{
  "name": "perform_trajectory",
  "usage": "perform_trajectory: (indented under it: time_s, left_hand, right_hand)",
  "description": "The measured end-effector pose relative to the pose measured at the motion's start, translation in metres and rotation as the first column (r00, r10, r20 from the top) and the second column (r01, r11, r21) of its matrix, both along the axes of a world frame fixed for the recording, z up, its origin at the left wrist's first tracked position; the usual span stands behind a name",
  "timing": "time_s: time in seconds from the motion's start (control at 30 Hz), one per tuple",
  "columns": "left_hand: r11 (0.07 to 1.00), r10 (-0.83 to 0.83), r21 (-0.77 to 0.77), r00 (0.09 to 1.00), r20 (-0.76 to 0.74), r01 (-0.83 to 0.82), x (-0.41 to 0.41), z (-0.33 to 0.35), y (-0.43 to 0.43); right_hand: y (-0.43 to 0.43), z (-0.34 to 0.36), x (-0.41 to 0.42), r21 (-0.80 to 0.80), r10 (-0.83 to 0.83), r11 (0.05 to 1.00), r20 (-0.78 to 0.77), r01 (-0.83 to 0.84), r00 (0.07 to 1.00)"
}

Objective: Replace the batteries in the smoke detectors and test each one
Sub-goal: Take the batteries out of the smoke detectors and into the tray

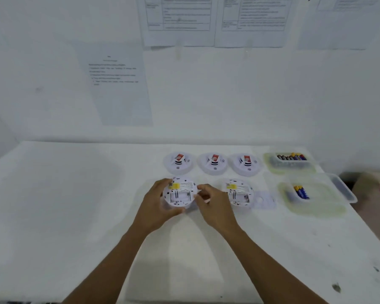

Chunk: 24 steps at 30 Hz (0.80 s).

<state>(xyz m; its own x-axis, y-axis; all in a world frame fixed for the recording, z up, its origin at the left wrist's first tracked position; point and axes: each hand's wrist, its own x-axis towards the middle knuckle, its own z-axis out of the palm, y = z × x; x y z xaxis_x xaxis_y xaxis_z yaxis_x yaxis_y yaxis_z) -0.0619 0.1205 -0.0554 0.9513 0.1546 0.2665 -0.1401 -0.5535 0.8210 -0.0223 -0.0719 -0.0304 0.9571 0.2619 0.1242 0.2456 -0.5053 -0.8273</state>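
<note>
1. A white table (75,194) stands against a white wall with printed sheets (119,84) taped to it.
2. The left hand (156,202) curls round the left rim of a smoke detector (180,194) and holds it back side up, at the middle of the table.
3. The right hand (215,209) has bent fingers at the detector's right rim. Blur hides whether they pinch it.
4. Behind stand three more detectors (213,163) in a row, face up, with red labels.
5. A second opened detector (239,191) lies back side up, with a round cover plate (264,200) just beside it.
6. At the far right, a far tray (270,165) holds many batteries (292,157). A near tray (325,207) holds a few blue batteries (302,191).
</note>
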Motion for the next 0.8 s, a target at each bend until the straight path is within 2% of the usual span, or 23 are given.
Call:
perform_trajectory:
  time_s: [0.1,0.17,0.23,0.5,0.8]
  left_hand:
    - [0.999,-0.026,-0.043,0.998,-0.049,0.024,-0.006,-0.009,0.013]
    - [0.998,-0.024,-0.068,0.997,-0.076,0.019,-0.007,-0.014,0.020]
    - [0.997,-0.016,-0.073,0.996,-0.088,0.009,-0.007,-0.018,0.022]
    - [0.995,-0.014,-0.100,0.998,-0.066,0.008,-0.010,-0.021,0.020]
    - [0.992,-0.054,-0.120,0.995,-0.080,0.045,-0.008,-0.031,0.026]
  right_hand:
    - [0.004,-0.025,-0.011,-0.276,0.117,0.960,0.221,-0.053,0.968]
    - [0.003,-0.042,-0.018,-0.414,0.153,0.910,0.292,-0.020,0.944]
    - [0.003,-0.055,-0.023,-0.482,0.153,0.876,0.329,0.026,0.932]
    - [0.004,-0.056,-0.031,-0.503,0.113,0.859,0.369,0.096,0.922]
    - [0.002,-0.054,-0.032,-0.445,0.095,0.892,0.354,0.079,0.930]
